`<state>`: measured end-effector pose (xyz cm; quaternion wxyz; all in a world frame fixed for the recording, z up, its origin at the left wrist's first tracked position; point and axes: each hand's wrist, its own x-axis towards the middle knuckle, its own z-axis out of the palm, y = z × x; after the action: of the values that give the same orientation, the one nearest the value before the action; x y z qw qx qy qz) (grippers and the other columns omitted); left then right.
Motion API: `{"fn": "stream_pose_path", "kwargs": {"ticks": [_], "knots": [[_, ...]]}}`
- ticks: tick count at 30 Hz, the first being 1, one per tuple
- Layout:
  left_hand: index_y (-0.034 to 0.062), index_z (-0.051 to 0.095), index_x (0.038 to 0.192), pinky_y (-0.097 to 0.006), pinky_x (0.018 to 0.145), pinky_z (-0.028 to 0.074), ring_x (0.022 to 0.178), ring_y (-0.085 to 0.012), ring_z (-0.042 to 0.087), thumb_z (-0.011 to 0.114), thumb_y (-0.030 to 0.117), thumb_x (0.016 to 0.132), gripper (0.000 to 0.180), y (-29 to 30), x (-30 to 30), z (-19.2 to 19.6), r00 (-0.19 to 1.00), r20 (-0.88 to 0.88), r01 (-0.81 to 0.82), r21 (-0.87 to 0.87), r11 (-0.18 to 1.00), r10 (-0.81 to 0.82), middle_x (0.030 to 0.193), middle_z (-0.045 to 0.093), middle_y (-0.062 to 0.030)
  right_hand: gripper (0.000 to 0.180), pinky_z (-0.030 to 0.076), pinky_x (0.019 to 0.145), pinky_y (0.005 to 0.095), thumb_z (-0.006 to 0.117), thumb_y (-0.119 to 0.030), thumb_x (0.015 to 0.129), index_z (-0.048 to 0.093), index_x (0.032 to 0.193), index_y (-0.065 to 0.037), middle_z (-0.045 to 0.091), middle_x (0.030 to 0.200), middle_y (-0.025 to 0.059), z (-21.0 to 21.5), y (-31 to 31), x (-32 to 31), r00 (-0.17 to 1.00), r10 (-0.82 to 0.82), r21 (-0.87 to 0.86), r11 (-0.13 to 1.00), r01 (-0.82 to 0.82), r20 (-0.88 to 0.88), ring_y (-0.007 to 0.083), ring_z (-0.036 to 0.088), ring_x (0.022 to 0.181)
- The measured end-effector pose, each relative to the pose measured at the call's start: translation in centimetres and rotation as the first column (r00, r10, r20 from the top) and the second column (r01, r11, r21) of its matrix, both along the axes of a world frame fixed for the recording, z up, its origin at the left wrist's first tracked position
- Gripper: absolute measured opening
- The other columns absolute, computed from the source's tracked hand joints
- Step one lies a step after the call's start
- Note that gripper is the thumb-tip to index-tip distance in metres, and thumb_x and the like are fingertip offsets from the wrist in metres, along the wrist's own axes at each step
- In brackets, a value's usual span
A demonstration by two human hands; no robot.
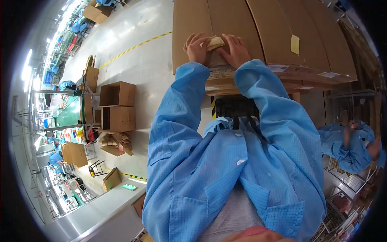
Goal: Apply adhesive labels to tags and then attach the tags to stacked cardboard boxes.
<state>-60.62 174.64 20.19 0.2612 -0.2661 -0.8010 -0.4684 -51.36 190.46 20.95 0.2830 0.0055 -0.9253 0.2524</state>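
A small pale-yellow pad of paper slips (pixel 216 43) lies on top of a large closed cardboard box (pixel 225 18) in front of me. My left hand (pixel 197 48) is at its left side, with fingers bent and the fingertips gripping the pad's edge. On the other side, my right hand (pixel 236 50) rests on the box with thumb and fingers apart, close to the pad's right edge. Whether the right fingertips touch it is hard to tell. Blue sleeves cover both of my forearms.
Beside this box stands another carton (pixel 306 36) bearing a yellow slip (pixel 295 44). Open cartons (pixel 119 94) are stacked at the left, near flattened cardboard (pixel 115 143). A co-worker in blue (pixel 350 141) is at the right. A metal-topped counter (pixel 109 207) runs along the lower left.
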Motion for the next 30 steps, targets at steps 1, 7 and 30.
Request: {"fn": "stream_pose_path", "kwargs": {"ticks": [1, 7, 30], "knots": [[0.0089, 0.074, 0.087, -0.034, 0.085, 0.048, 0.096, -0.0237, 0.06, 0.072, 0.013, 0.076, 0.012, 0.7, 0.8, 1.0, 0.999, -0.027, -0.035, -0.005, 0.999, 0.034, 0.099, 0.068, -0.0083, 0.056, 0.037, 0.1, 0.042, 0.064, -0.035, 0.083, 0.046, 0.132, -0.014, 0.051, 0.127, 0.0091, -0.2, 0.8, 0.2, 1.0, -0.014, -0.003, 1.0, 0.014, 0.006, 0.0297, 0.042, 0.123], [0.0023, 0.069, 0.094, -0.024, 0.07, 0.047, 0.081, -0.0113, 0.06, 0.067, 0.02, 0.086, 0.019, 0.7, 9.6, 6.9, 0.636, 0.56, 0.019, 0.676, 0.737, -0.531, 0.093, 0.066, -0.0043, 0.029, 0.042, 0.072, 0.0218, 0.064, -0.024, 0.089, 0.058, 0.112, -0.007, 0.058, 0.095, 0.0005, 5.7, 0.3, 4.8, 0.964, 0.216, -0.678, 0.687, -0.262, -0.154, 0.0072, 0.053, 0.086], [-0.0022, 0.065, 0.096, -0.021, 0.066, 0.049, 0.074, -0.0081, 0.058, 0.064, 0.007, 0.088, 0.012, -1.7, 22.0, 8.0, 0.311, 0.704, 0.146, 0.629, 0.763, -0.639, 0.084, 0.064, -0.0037, 0.023, 0.047, 0.062, 0.0218, 0.063, -0.018, 0.088, 0.055, 0.104, -0.005, 0.065, 0.091, 0.0068, 7.3, -2.9, 21.0, 0.941, 0.286, -0.893, 0.448, 0.037, 0.182, 0.0097, 0.058, 0.072]]}}
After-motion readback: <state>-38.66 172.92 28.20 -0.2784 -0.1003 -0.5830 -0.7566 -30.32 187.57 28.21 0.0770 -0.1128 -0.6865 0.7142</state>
